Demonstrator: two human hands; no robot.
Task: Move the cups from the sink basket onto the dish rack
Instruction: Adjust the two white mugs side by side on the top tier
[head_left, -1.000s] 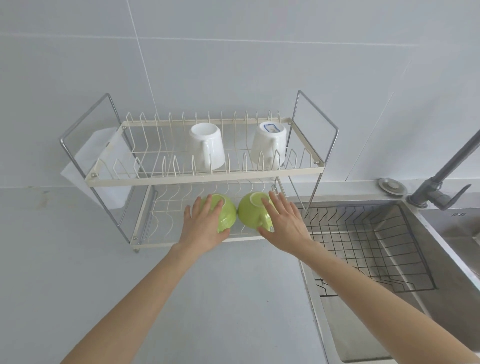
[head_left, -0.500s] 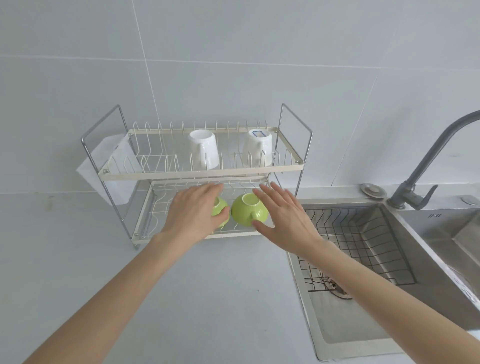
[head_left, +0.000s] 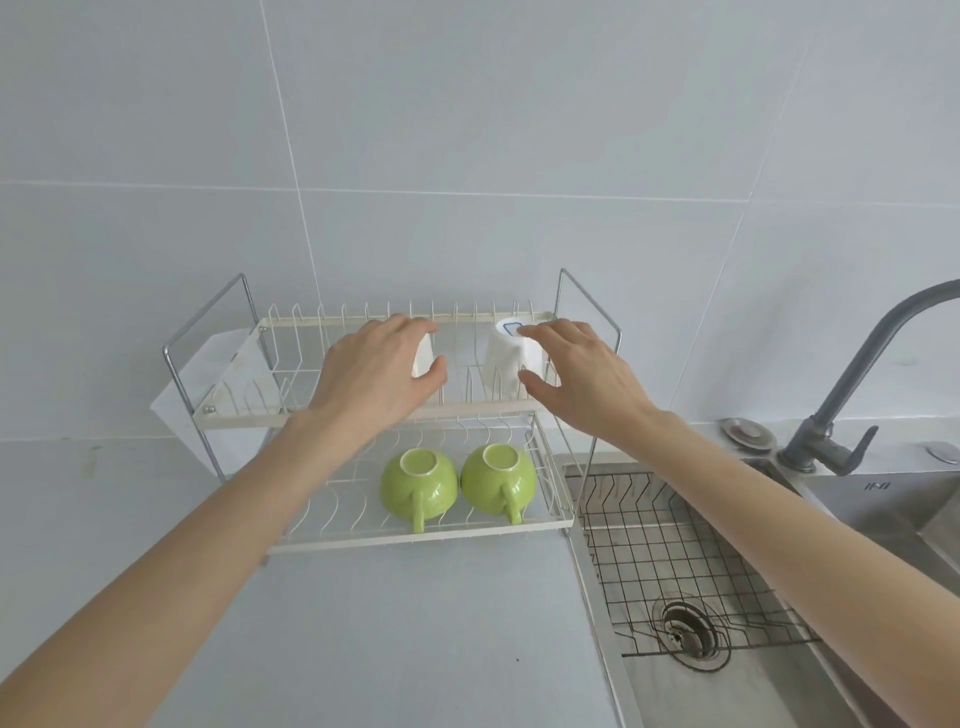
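Two green cups (head_left: 418, 480) (head_left: 497, 475) lie upside down on the lower tier of the white wire dish rack (head_left: 415, 540), handles toward me. On the upper tier stand two white cups. My left hand (head_left: 374, 374) wraps over the left white cup (head_left: 423, 358), fingers on top and thumb against its side, hiding most of it. My right hand (head_left: 582, 379) is spread around the right white cup (head_left: 506, 364), fingertips at its base and thumb near its side. The wire sink basket (head_left: 675, 561) to the right holds no cups.
The steel sink with its drain (head_left: 691, 631) lies at lower right, a grey faucet (head_left: 852, 374) above it. A white sheet (head_left: 208, 374) hangs at the rack's left end. A grey counter spreads in front of the rack, and a tiled wall stands behind it.
Both hands have left the green cups on the lower tier and risen to the white cups on the upper tier. The camera has pulled back and tilted.
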